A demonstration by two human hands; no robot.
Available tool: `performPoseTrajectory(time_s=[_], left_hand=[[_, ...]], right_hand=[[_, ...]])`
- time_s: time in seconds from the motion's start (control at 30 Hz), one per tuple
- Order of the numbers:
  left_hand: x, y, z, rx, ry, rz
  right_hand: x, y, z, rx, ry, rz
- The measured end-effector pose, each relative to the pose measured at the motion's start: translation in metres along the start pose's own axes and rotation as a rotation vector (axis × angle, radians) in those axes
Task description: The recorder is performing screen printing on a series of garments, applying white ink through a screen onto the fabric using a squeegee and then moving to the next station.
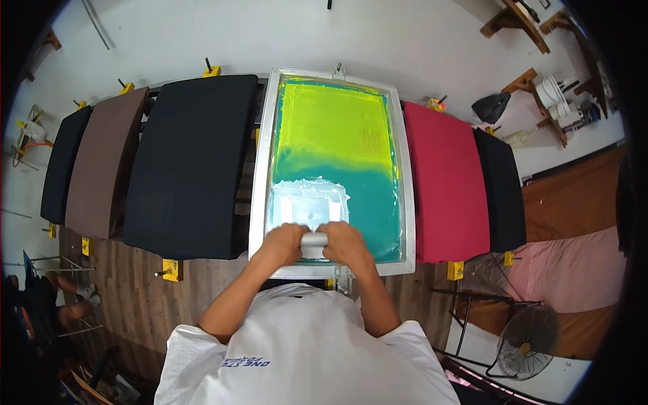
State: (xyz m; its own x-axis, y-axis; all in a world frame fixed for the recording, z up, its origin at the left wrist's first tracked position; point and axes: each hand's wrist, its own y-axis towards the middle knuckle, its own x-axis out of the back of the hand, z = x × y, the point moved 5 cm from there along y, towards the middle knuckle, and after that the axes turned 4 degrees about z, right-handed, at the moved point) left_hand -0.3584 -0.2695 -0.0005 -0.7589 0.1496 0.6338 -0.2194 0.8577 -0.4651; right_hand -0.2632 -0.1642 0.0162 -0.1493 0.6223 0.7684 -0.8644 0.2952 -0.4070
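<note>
A silk-screen printing frame [405, 182] with silver metal edges lies in front of me. Its mesh is yellow-green [331, 121] in the far part and teal [368, 223] in the near part. White ink [290, 196] covers the near left area of the mesh. At the near end, a light grey squeegee [314, 244] stands on the screen by the white ink. My left hand [287, 243] grips its left end, and my right hand [344, 243] is closed round the right end. Its lower blade is hidden by the hands and handle.
Fabric-covered boards flank the frame: black [192, 169], brown [108, 165] and red [449, 182], with yellow clamps [173, 270] at their ends. A standing fan [526, 344] is at the lower right. Someone's legs [67, 297] show at the lower left.
</note>
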Motion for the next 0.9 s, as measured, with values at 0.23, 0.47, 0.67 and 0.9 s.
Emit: performPoseTrajectory(time_s=[0.23,0.47,0.67,0.9], left_hand=[[-0.011,0.006,0.009,-0.258,0.028,-0.467],[-0.052,-0.043,0.000,-0.174,0.050,-0.213],[0.002,-0.003,-0.001,-0.192,0.035,-0.340],[0.012,0.037,0.016,-0.145,-0.007,-0.430]], right_hand=[[-0.018,0.009,-0.010,0.086,-0.112,-0.276],[-0.046,-0.048,0.004,0.062,-0.027,-0.117],[-0.002,-0.003,0.003,0.018,-0.075,-0.176],[0.007,0.044,-0.011,0.001,-0.128,-0.177]])
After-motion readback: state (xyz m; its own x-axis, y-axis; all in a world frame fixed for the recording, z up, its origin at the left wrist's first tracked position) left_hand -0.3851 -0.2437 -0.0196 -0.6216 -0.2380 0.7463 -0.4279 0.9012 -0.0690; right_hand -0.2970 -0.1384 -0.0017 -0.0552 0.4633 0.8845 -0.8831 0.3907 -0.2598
